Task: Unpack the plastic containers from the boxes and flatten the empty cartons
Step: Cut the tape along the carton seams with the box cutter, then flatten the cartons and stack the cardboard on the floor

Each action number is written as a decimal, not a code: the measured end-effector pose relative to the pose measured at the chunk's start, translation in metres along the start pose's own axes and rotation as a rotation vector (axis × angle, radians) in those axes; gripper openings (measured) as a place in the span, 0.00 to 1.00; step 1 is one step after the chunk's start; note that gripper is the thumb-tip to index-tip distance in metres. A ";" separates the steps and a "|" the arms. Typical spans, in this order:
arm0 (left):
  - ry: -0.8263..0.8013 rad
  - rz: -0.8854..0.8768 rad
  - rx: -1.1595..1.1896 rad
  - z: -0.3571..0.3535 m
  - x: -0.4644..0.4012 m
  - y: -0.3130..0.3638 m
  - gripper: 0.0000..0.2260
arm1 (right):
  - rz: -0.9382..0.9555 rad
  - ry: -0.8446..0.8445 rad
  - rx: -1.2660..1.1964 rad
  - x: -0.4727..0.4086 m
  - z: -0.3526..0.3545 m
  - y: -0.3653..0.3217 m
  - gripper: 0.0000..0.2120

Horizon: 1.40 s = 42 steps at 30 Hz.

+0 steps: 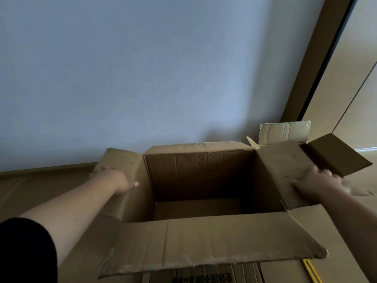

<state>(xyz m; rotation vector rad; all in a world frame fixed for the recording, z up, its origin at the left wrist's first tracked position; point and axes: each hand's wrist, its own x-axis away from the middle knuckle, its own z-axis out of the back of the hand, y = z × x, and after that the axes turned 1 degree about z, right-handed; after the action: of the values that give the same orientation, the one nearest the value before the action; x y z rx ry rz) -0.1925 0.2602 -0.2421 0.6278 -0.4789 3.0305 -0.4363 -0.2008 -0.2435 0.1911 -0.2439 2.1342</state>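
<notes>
A large brown cardboard box [195, 176] stands open in front of me against the wall, its four flaps spread outward. Its inside is dark and I see no plastic containers in it. My left hand [119, 181] grips the left flap, thumb on the inner face. My right hand [318, 183] grips the right flap near its outer edge. The near flap [204, 244] hangs toward me. Printed cardboard shows beneath it at the bottom of the view.
A second open carton [285, 131] stands behind the box's right corner, with a flap [336, 153] jutting right. A pale wall [142, 68] rises behind, a door frame [318, 58] at the right. A yellow strap [311, 270] lies at lower right.
</notes>
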 end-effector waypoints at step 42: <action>-0.018 0.330 2.171 -0.117 -0.087 -0.018 0.15 | 0.833 -0.383 0.230 0.008 -0.084 -0.078 0.44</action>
<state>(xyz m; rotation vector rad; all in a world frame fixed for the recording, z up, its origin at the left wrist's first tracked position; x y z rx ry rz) -0.1564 0.3171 -0.3728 0.3243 2.9818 2.2694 -0.3784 -0.1313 -0.3154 0.7416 -0.3380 2.9424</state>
